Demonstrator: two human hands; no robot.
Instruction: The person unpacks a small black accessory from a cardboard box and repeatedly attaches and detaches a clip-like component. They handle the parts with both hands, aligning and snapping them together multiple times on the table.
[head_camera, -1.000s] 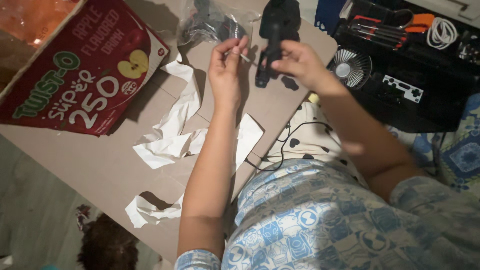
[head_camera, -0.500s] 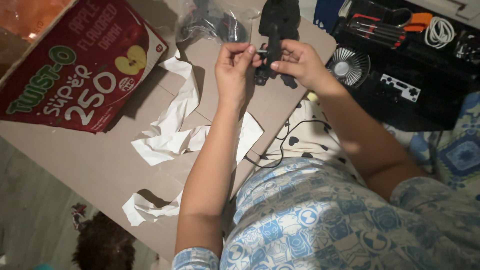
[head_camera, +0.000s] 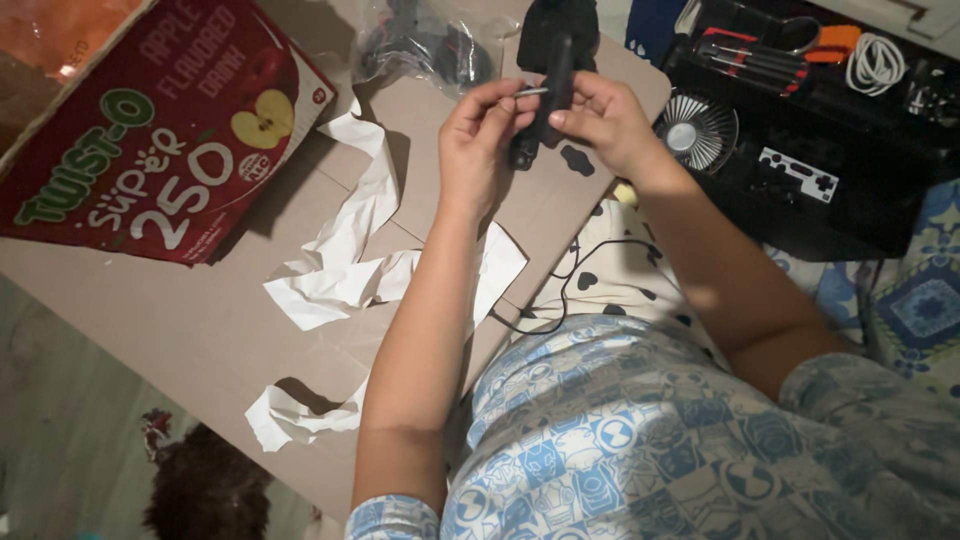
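My left hand (head_camera: 478, 135) and my right hand (head_camera: 600, 118) meet above a flat sheet of brown cardboard (head_camera: 180, 340). Between their fingertips they pinch a thin, short metal piece (head_camera: 531, 92), held level. Right behind it lies a long black device (head_camera: 545, 85), partly covered by my fingers; I cannot tell whether the metal piece is joined to it. A small black part (head_camera: 578, 160) rests on the cardboard just under my right hand.
Crumpled white paper strips (head_camera: 345, 260) lie left of my left arm. A red drink carton (head_camera: 160, 130) sits at the far left, a clear plastic bag (head_camera: 420, 45) at the top. A black tool case (head_camera: 800, 130) with a small fan (head_camera: 697, 130), screwdrivers and a white cable is at right.
My hands have come together: the left hand moved right toward the right hand, and both now pinch the thin metal piece over the black device.
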